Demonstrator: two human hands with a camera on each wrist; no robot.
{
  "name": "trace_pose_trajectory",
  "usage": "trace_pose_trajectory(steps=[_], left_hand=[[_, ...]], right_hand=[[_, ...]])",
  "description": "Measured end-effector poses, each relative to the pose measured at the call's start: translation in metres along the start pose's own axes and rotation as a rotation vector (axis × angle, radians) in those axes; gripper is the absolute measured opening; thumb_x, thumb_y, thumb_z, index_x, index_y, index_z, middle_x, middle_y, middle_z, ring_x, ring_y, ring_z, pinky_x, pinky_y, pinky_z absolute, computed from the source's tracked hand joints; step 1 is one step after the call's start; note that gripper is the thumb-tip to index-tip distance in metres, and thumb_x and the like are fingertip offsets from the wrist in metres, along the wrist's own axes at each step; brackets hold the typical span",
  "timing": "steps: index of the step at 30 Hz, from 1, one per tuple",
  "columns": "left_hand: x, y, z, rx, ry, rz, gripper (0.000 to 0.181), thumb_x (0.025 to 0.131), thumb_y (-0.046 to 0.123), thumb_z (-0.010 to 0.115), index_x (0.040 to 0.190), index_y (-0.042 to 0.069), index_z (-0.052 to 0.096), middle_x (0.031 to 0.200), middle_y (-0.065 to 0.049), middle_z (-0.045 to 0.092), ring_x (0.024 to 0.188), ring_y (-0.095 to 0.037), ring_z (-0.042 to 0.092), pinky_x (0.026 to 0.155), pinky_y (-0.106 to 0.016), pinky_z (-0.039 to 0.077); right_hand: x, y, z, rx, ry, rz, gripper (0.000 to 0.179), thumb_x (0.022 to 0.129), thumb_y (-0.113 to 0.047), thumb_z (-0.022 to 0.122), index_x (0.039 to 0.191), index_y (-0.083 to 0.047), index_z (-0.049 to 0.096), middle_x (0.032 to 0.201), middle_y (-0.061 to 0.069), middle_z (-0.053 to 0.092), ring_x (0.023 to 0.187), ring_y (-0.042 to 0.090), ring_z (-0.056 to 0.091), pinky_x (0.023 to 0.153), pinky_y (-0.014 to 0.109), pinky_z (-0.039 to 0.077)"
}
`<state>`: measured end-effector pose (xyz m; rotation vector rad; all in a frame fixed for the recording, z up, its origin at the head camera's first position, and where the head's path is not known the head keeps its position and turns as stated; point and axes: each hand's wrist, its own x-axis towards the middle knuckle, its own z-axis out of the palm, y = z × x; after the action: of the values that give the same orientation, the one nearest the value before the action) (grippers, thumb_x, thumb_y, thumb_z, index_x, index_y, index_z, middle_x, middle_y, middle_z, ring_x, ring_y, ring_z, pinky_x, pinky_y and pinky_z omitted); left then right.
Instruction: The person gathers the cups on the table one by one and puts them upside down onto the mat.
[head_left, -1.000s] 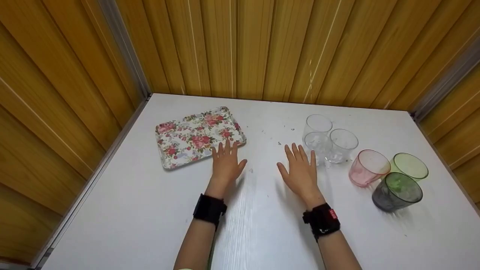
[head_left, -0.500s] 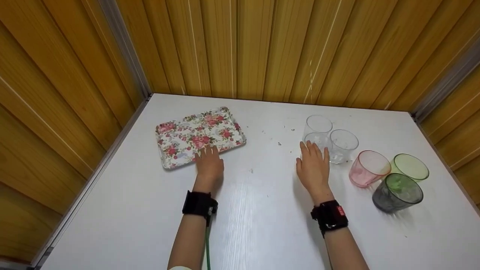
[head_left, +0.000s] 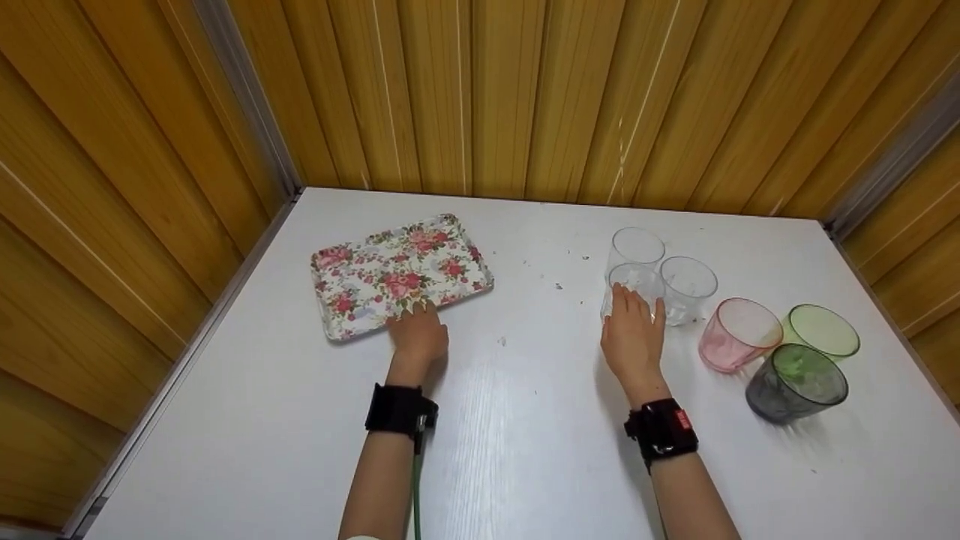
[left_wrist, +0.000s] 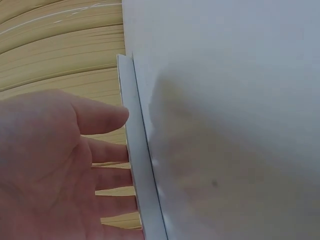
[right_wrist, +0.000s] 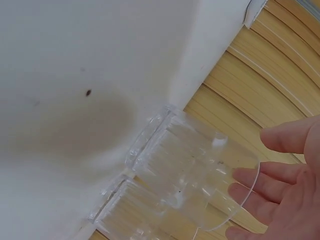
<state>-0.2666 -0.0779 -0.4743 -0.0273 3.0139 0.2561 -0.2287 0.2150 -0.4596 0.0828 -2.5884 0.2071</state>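
Observation:
A flat floral tray [head_left: 397, 281] lies on the white table at the left. My left hand [head_left: 418, 337] touches its near edge, fingers over the rim. In the left wrist view the thumb meets the outer side of the tray rim [left_wrist: 140, 150], and the fingertips are hidden behind it. My right hand [head_left: 632, 341] is at the nearest clear glass [head_left: 636, 274]. The right wrist view shows straight fingers along the far side of this clear glass [right_wrist: 185, 160], with the thumb apart from it. Two more clear glasses stand close by, one behind [head_left: 637, 244] and one to the right [head_left: 688, 281].
To the right stand a pink glass [head_left: 739, 337], a light green glass [head_left: 825, 330] and a dark grey glass [head_left: 791, 390], close together. Small dark specks lie mid-table. Yellow wood-look panels [head_left: 502, 97] wall off the back and both sides of the white table [head_left: 510, 435].
My left hand has moved left and its fingers have come over the tray's near edge. My right hand has moved right to the nearest clear glass. Tray and glasses have stayed put.

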Motion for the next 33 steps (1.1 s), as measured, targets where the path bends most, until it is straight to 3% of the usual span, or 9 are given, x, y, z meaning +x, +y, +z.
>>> trace_pose_trajectory(steps=[13,22,27,33], left_hand=[[-0.001,-0.003,-0.013,-0.048,-0.076,0.014,0.052,0.092,0.030,0.048,0.135,0.001,0.038,0.131,-0.019,0.044,0.116,-0.039,0.045,0.097,-0.057,0.032],[0.004,-0.009,-0.018,-0.087,-0.105,0.028,0.049,0.091,0.027,0.051,0.132,0.002,0.042,0.130,-0.019,0.045,0.116,-0.039,0.045,0.095,-0.057,0.034],[0.006,-0.011,-0.022,-0.084,-0.099,0.044,0.044,0.091,0.024,0.051,0.129,0.003,0.046,0.126,-0.019,0.048,0.112,-0.037,0.048,0.090,-0.055,0.040],[0.004,-0.012,-0.025,-0.070,-0.052,0.129,0.035,0.089,0.013,0.052,0.122,0.001,0.052,0.119,-0.020,0.052,0.103,-0.037,0.053,0.080,-0.051,0.047]], right_hand=[[0.018,-0.016,0.010,-0.034,0.136,-0.012,0.032,0.079,0.003,0.060,0.110,0.004,0.058,0.090,0.021,0.064,0.085,0.038,0.058,0.100,0.055,0.030],[0.031,-0.026,0.021,-0.032,0.140,-0.007,0.024,0.076,0.003,0.061,0.100,0.003,0.062,0.084,0.020,0.063,0.080,0.037,0.058,0.100,0.054,0.029],[0.040,-0.031,0.026,-0.018,0.152,-0.017,0.020,0.075,0.004,0.062,0.095,0.002,0.062,0.080,0.020,0.063,0.076,0.037,0.057,0.100,0.054,0.029],[0.048,-0.036,0.032,-0.025,0.159,-0.023,0.020,0.071,0.003,0.066,0.091,0.002,0.062,0.077,0.019,0.062,0.074,0.036,0.057,0.099,0.053,0.030]])
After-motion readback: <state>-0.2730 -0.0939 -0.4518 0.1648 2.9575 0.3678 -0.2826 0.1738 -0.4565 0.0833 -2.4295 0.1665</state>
